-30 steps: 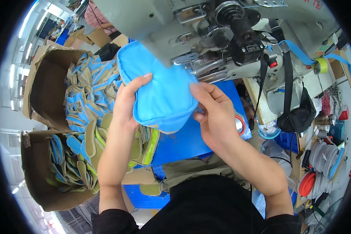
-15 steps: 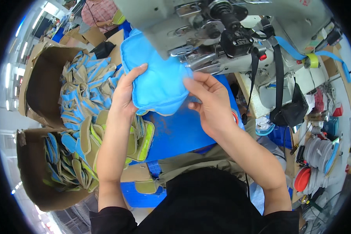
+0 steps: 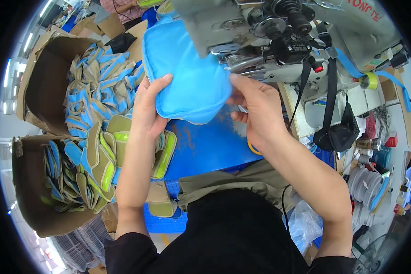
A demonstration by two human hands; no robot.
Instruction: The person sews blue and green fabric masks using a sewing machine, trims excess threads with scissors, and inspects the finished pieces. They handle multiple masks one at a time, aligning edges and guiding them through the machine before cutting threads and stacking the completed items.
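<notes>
A padded bright-blue fabric piece (image 3: 187, 73) with a stitched rim is held up beneath the head of a grey sewing machine (image 3: 242, 28). My left hand (image 3: 150, 107) grips its left edge, thumb lying on top and the other fingers hidden underneath. At the opposite edge, the thumb and forefinger of my right hand (image 3: 262, 109) close on the fabric beside the machine's metal arm, the remaining fingers curled below. The machine's head hides the far right part of the piece. Under both hands is a blue work surface (image 3: 201, 146).
Left of me stand two cardboard boxes (image 3: 41, 223); blue-and-tan fabric strips (image 3: 100, 86) and several green-edged tan pads (image 3: 107, 160) spill from them. Black straps (image 3: 332, 91) hang at the machine's right. White reels (image 3: 365, 185) sit far right. Another person's pink sleeve (image 3: 123, 8) shows at the back.
The whole view has shifted a little. My right fingers have moved to the upper right along the fabric's edge, and the blue piece is turned flatter. My left hand keeps its grip.
</notes>
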